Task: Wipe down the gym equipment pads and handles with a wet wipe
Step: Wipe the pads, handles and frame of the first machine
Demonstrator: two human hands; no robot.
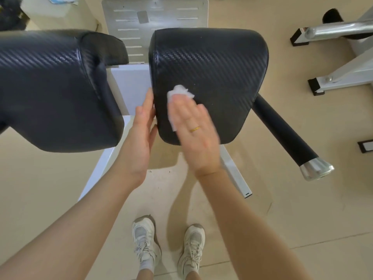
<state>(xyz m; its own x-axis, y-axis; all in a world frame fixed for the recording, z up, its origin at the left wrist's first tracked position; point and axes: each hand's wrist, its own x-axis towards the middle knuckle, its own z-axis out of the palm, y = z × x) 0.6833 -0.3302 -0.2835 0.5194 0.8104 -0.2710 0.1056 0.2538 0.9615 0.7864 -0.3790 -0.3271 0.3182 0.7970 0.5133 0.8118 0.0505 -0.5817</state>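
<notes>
Crumpled white wet wipe point(177, 98), seemingly damp, on black textured pad point(222, 63).

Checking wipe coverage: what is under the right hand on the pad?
A white wet wipe, pressed flat on the right pad by the right hand. Most of the wipe is hidden beneath the fingers.

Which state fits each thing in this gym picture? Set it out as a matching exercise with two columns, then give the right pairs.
Things
1. wet wipe
2. left hand
3. handle
4. shoes

States
A. sticks out from under the right pad, with a silver end cap
B. white, on the floor
C. pressed flat on the right pad under the right hand
D. rests against the right pad's left edge

Pairs: 1-C, 2-D, 3-A, 4-B
</notes>
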